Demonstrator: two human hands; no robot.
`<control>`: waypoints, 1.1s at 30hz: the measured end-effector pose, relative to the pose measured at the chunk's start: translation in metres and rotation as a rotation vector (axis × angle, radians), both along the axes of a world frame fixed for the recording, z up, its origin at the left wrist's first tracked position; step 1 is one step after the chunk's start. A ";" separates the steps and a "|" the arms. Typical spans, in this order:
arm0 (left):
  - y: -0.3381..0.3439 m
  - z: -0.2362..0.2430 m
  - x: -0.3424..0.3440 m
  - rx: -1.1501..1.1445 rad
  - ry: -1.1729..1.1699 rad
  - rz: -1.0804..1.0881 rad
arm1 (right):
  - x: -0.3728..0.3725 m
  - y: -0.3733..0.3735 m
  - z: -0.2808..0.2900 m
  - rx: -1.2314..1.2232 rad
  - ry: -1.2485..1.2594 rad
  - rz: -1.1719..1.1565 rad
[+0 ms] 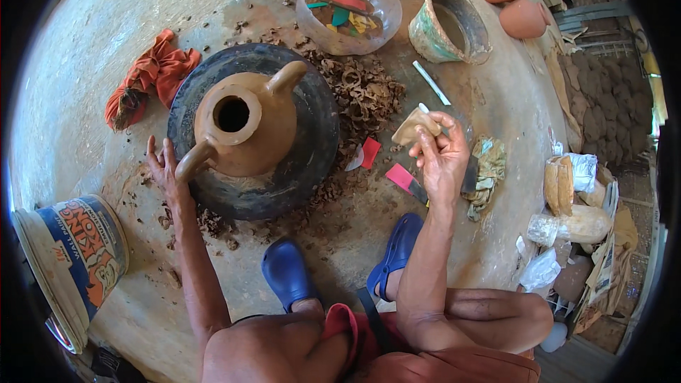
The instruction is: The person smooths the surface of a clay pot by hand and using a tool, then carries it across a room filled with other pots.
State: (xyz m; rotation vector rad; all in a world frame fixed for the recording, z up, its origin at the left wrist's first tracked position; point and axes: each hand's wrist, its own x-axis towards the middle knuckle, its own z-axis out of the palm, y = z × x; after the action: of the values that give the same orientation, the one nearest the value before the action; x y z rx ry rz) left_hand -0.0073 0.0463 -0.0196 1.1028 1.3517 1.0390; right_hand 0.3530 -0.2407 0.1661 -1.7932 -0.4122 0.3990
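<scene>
A white bucket (71,262) with a blue and orange printed label lies on its side at about eight o'clock from the clay jug (245,124), its label facing up; clear plastic packages (574,223) are heaped at the four o'clock edge of the floor (85,85). The clay jug stands upright on a dark round turntable (312,142), mouth open to the camera; its spout points toward one o'clock and its handle toward seven o'clock, so its long axis runs along that line. The left hand (164,170) lies flat, fingers spread, on the turntable's rim just beside the handle, its grip apart and clamped on nothing. The right hand (441,159), at three o'clock from the jug, has its grip closed on a small tan clay piece (415,126) and a thin white stick (434,119). Clay shavings (362,92) lie between jug and hand. A clear bowl of coloured scraps (349,10) sits at one o'clock, an orange rag (152,74) at ten o'clock.
</scene>
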 end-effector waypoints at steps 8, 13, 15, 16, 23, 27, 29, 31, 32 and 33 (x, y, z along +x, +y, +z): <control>-0.012 0.001 0.015 0.075 0.049 0.018 | -0.019 0.027 0.017 -0.151 -0.345 0.124; -0.009 -0.002 0.008 0.043 0.082 0.056 | -0.033 0.047 0.045 0.065 -0.103 0.134; -0.006 0.004 0.015 0.082 0.158 0.040 | -0.037 0.050 0.057 0.078 -0.043 0.181; -0.006 0.015 0.023 0.028 0.160 0.025 | -0.038 0.055 0.061 0.063 -0.072 0.236; 0.066 0.027 0.015 -0.047 0.137 -0.314 | -0.086 0.138 0.085 -0.049 -0.569 0.582; 0.060 0.019 0.030 -0.028 0.279 -0.301 | -0.092 0.152 0.079 -0.039 -0.801 0.691; 0.051 0.022 0.028 0.009 0.236 -0.299 | -0.097 0.148 0.082 -0.044 -0.776 0.713; 0.041 0.019 0.024 -0.014 0.241 -0.258 | -0.101 0.146 0.083 -0.059 -0.782 0.740; 0.025 0.028 0.028 -0.035 0.222 -0.207 | -0.099 0.145 0.082 -0.057 -0.843 0.734; 0.013 0.037 0.021 -0.050 0.219 -0.146 | -0.103 0.146 0.082 -0.051 -0.833 0.738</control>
State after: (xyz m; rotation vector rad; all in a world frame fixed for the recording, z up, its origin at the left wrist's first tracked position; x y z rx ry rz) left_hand 0.0132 0.0589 0.0174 1.2863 1.4372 0.7924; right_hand 0.2503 -0.0945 0.2481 -1.7442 -1.6787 0.1330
